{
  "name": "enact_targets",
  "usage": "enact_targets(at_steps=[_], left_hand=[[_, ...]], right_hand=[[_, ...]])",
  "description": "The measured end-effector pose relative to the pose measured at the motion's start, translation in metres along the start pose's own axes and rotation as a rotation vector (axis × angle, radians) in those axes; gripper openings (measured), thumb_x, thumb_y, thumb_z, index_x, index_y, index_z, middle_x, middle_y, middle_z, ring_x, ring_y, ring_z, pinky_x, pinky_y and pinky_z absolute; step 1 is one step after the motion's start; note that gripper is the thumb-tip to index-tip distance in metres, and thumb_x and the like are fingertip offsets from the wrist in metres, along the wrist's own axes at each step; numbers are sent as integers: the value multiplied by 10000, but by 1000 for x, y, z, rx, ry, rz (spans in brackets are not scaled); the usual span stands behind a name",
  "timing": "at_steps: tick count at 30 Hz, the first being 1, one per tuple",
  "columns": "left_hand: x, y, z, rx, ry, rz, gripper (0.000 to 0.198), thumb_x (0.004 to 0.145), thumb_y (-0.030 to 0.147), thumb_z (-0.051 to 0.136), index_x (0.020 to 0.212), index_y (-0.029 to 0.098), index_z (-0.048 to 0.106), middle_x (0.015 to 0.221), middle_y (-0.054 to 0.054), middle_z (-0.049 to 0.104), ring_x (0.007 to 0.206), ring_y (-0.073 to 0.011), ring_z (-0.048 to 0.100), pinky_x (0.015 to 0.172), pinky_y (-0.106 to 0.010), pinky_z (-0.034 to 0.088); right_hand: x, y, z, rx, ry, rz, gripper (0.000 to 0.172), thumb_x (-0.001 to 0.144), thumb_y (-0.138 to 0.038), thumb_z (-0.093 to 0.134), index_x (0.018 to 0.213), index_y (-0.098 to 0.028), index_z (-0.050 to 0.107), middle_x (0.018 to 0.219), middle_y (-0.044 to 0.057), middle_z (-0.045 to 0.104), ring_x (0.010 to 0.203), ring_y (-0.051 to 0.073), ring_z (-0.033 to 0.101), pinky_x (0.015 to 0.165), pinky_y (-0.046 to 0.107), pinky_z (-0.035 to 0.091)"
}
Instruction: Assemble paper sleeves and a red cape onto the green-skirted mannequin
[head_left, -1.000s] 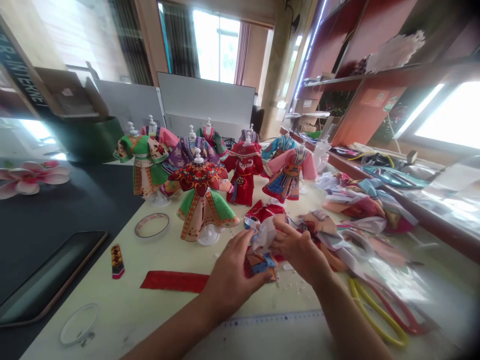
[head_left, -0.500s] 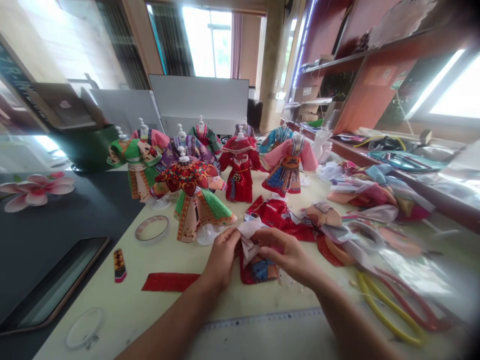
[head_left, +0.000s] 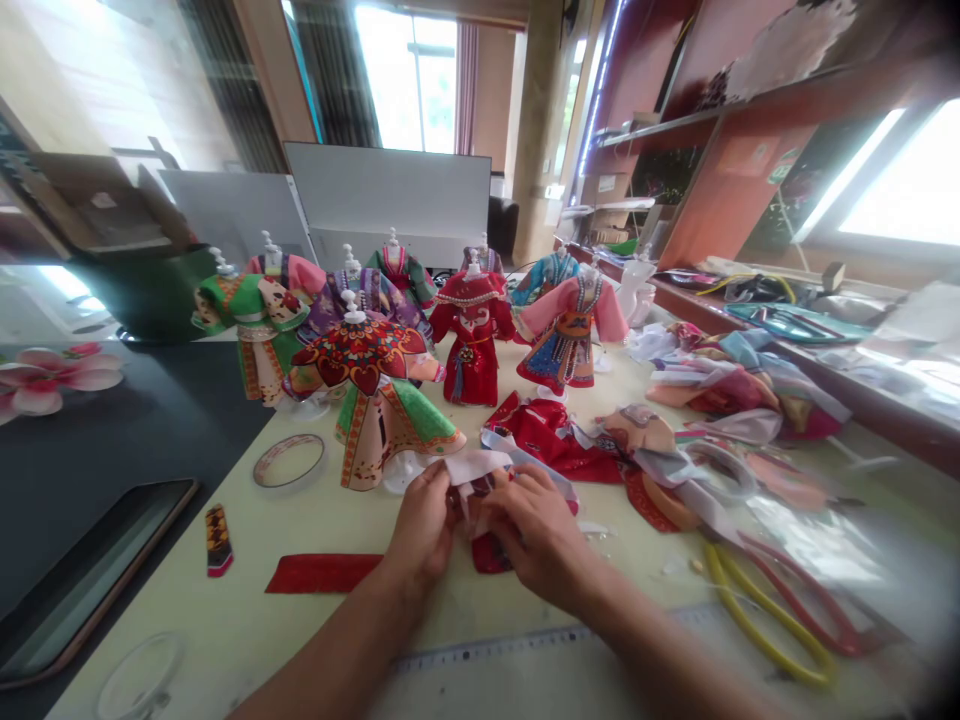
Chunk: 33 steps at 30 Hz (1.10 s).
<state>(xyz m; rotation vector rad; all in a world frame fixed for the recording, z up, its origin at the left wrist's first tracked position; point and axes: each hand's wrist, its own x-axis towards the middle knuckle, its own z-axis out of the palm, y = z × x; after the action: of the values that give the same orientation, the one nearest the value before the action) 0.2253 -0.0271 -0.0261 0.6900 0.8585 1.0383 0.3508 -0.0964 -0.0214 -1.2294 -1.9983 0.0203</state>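
Between my hands is a small piece of doll clothing point(head_left: 477, 466), with white lining folded up on top and dark red patterned fabric below. My left hand point(head_left: 421, 522) pinches its left edge. The fingers of my right hand point(head_left: 541, 530) are closed on its right part, though the fingertips are partly hidden. More red printed fabric point(head_left: 551, 440) lies just beyond the hands. A flat red strip point(head_left: 324, 573) rests beside my left forearm. Behind stands a miniature dress with a red patterned cape point(head_left: 364, 350) on a white stand.
Several other dressed miniature forms, one in a red robe point(head_left: 474, 345), stand at the back. A tape roll point(head_left: 289, 462) and a phone point(head_left: 97, 580) lie left. Yellow-handled scissors point(head_left: 765, 620), a ruler point(head_left: 517, 645) and a fabric pile point(head_left: 739, 385) lie around the front and right.
My right hand has come in closer to my left, its fingers now closed on the cloth. The white lining has turned from a bunched peak into a flatter fold. The view has shifted slightly.
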Motion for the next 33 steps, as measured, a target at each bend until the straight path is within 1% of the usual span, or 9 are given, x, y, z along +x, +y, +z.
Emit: enact_targets(at_steps=[5, 11, 13, 14, 16, 18, 24, 30, 33], left_hand=[[7, 3, -5, -10, 69, -12, 170, 601, 244, 660, 719, 150, 582, 532, 34, 580, 474, -113, 559, 448, -199, 396], [3, 3, -8, 96, 137, 14, 206, 607, 257, 649, 787, 158, 626, 478, 76, 505, 366, -69, 441, 385, -174, 325], [3, 1, -10, 145, 152, 33, 201, 615, 253, 642, 798, 169, 641, 455, 93, 464, 347, -62, 401, 370, -169, 299], [3, 1, -11, 168, 157, 43, 200, 618, 249, 636, 803, 173, 648, 457, 94, 461, 348, -61, 394, 367, -168, 291], [2, 0, -12, 205, 162, 62, 205, 625, 250, 626, 815, 180, 658, 489, 83, 493, 372, -64, 411, 378, -168, 302], [1, 0, -11, 226, 165, 81, 204, 623, 255, 627, 809, 179, 659, 531, 66, 534, 409, -69, 444, 407, -171, 335], [-3, 3, -5, 245, 190, 146, 149, 621, 300, 642, 673, 169, 592, 575, 43, 559, 514, -88, 513, 488, -175, 392], [-4, 2, -6, 286, 180, 158, 130, 673, 300, 598, 687, 177, 561, 523, 71, 452, 418, -61, 381, 401, -167, 271], [-5, 1, -5, 324, 134, 186, 136, 729, 319, 581, 739, 184, 591, 609, 27, 533, 514, -102, 476, 476, -198, 358]], right_hand=[[-2, -8, -5, 54, -151, -185, 163, 810, -110, 478, 922, -194, 562, 814, 44, 640, 792, 195, 551, 838, 385, 412], [-3, 16, -22, -133, -99, 232, 290, 796, -242, 597, 1073, -157, 577, 1045, 138, 612, 936, 265, 534, 817, 421, 428], [-4, 27, -28, -108, -134, 339, 314, 720, -230, 662, 1023, -161, 619, 1079, 142, 610, 969, 287, 533, 841, 429, 413], [-5, 32, -31, -68, -126, 386, 239, 699, -204, 664, 935, -172, 645, 1012, 120, 633, 927, 276, 547, 825, 411, 414], [-5, 39, -35, 12, -65, 474, 42, 703, -163, 624, 731, -192, 638, 800, 60, 645, 781, 226, 559, 753, 360, 414], [-5, 44, -40, 48, 38, 551, 89, 747, -174, 577, 665, -197, 603, 682, 24, 611, 677, 188, 536, 683, 323, 403], [-3, 52, -45, 263, 354, 703, 184, 799, -344, 557, 693, -194, 540, 600, -19, 515, 571, 141, 481, 548, 265, 412], [0, 49, -47, 550, 555, 794, 223, 748, -382, 624, 666, -199, 528, 576, -43, 494, 518, 112, 456, 482, 229, 405], [1, 51, -49, 669, 608, 817, 207, 736, -363, 639, 657, -196, 544, 564, -40, 504, 511, 113, 469, 473, 226, 403]])
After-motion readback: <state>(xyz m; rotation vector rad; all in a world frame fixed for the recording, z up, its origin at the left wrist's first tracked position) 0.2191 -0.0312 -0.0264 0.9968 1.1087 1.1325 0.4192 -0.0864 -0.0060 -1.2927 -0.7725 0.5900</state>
